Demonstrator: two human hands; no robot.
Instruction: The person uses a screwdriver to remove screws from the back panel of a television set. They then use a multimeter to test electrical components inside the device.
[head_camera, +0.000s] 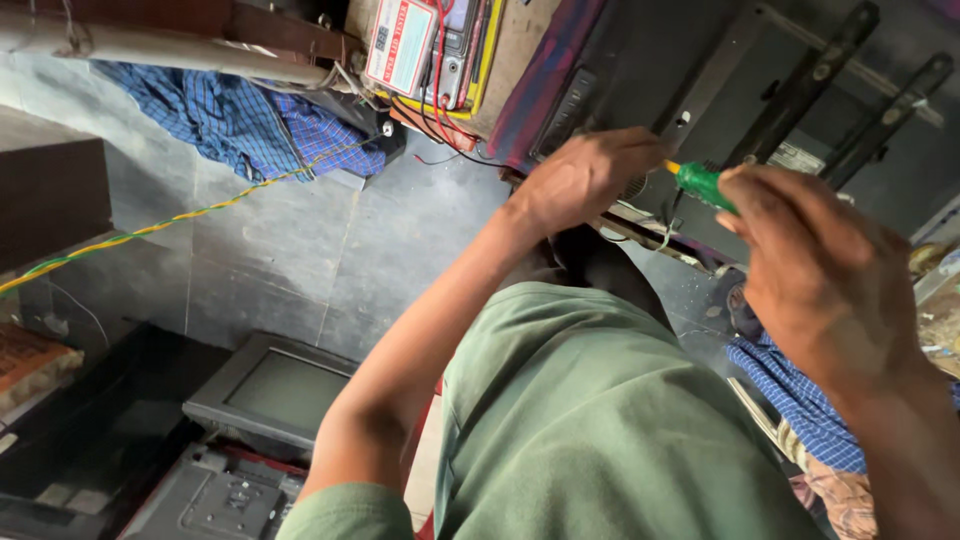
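- Knee in green trousers (590, 420) fills the lower middle, closest to the camera, between the two forearms.
- Right hand (815, 265) sits just above and right of it, fingers curled shut around the green handle of a screwdriver (703, 184); the handle's yellow end pokes out toward the other hand.
- Left hand (585, 178) lies just left of the screwdriver, fingers bent and pressed down on the edge of a dark flat panel (690, 80); whether it grips anything I cannot tell.
- Screwdriver's shaft points down at the panel's lower edge, between the two hands; its tip is too small to make out.
- Black metal brackets (820, 80) run slantwise across the panel's back, beyond the hands.
- Blue checked cloth (800, 400) lies on the floor by the right wrist.
- Small grey television set (275, 390) stands on the floor at lower left, well apart from the hands.
- Box with red wires (430, 50) rests at the top, with another blue checked cloth (240, 115) beside it.
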